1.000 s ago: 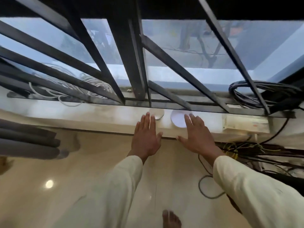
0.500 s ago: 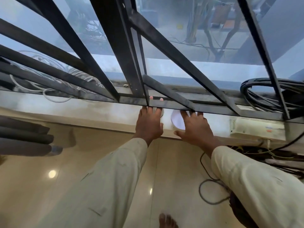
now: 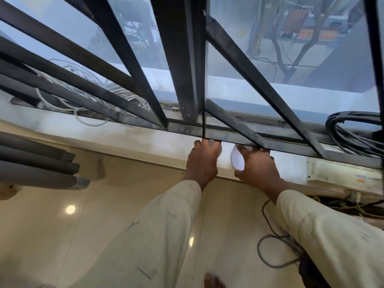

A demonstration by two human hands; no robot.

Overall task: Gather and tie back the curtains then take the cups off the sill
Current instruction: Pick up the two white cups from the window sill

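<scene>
With the curtain step apparently over, both hands reach the pale stone sill [image 3: 145, 140]: the left hand [image 3: 202, 161] covers one small white cup [image 3: 219, 150], grip unclear, and the right hand [image 3: 258, 168] curls around another white paper cup [image 3: 236, 161], neither lifted yet.

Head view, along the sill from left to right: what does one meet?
White cable coil → left hand → white cup → right hand → white box → black cable coil.
</scene>
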